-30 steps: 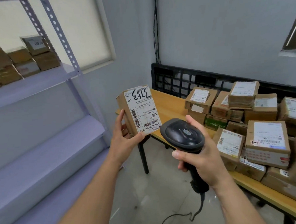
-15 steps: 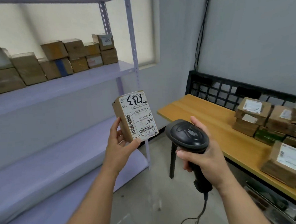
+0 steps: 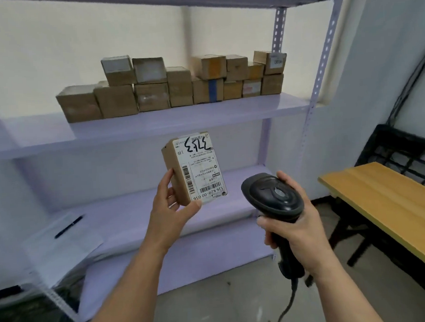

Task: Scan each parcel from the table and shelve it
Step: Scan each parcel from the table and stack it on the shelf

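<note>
My left hand [image 3: 171, 212] grips a small brown parcel [image 3: 194, 170] by its lower left corner. The parcel stands upright, its white label with barcodes and black handwriting facing me, upside down. It hangs in front of the pale purple shelf unit [image 3: 184, 118], between the middle and lower boards. To its right, my right hand [image 3: 292, 224] holds a black barcode scanner [image 3: 273, 198] by the handle, cable hanging down. A row of brown parcels [image 3: 173, 89], stacked two high, sits on the middle board.
A sheet of paper [image 3: 63, 245] with a black pen [image 3: 68, 227] lies on the lower board at the left. The wooden table's [image 3: 386, 201] corner shows at the right, with a black crate [image 3: 408, 150] behind it. Perforated shelf posts [image 3: 318, 86] stand at the right.
The view has swung left from the table to face the shelf squarely. The table's parcels have left the view. Both hands keep their hold on parcel and scanner.
</note>
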A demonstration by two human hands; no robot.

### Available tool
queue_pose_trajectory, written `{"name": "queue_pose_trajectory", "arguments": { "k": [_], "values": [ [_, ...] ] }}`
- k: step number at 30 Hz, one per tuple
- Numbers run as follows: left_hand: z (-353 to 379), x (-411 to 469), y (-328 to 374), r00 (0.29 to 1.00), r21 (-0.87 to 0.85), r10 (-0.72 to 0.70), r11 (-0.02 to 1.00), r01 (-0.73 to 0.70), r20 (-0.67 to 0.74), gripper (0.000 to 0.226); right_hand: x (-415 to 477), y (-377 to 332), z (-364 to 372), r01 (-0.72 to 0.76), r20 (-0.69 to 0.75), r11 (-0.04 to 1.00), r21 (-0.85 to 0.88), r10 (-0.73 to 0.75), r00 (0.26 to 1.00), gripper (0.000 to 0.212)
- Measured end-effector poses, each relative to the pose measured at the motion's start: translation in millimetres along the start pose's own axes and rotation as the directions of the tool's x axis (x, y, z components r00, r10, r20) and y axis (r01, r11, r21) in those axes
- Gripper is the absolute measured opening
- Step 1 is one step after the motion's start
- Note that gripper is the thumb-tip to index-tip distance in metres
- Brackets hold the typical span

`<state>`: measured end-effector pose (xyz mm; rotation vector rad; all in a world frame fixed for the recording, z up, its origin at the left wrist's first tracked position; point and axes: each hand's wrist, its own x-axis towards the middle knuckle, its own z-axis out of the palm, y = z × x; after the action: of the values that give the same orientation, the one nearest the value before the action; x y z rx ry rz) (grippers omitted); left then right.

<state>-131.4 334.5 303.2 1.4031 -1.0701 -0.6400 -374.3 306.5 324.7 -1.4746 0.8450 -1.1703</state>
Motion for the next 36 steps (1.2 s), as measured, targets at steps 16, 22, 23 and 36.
{"name": "queue_pose_trajectory", "arguments": {
  "k": [16, 22, 23, 36],
  "values": [
    [-144, 78, -4, 0.943, 0.083, -0.002, 0.996, 0.031, -0.333, 0.074, 124, 6, 153, -0.005, 0.334, 0.999, 0.043, -0.010, 0.942, 0.087],
    [-168, 157, 20, 0.916, 0.150, 0.087, 0.988, -0.030, -0.392, 0.074, 193, 2, 176, 0.037, 0.367, 0.996, 0.077, -0.062, 0.928, 0.087],
    [-172, 171, 23, 0.913, 0.157, 0.097, 0.987, -0.037, -0.397, 0.074, 205, 1, 179, 0.047, 0.372, 0.996, 0.080, -0.074, 0.925, 0.087],
    [-238, 308, 49, 0.925, 0.118, 0.062, 0.993, -0.018, -0.376, 0.085, 306, 3, 228, 0.126, 0.379, 0.989, 0.077, -0.146, 0.914, 0.086]
  ]
}}
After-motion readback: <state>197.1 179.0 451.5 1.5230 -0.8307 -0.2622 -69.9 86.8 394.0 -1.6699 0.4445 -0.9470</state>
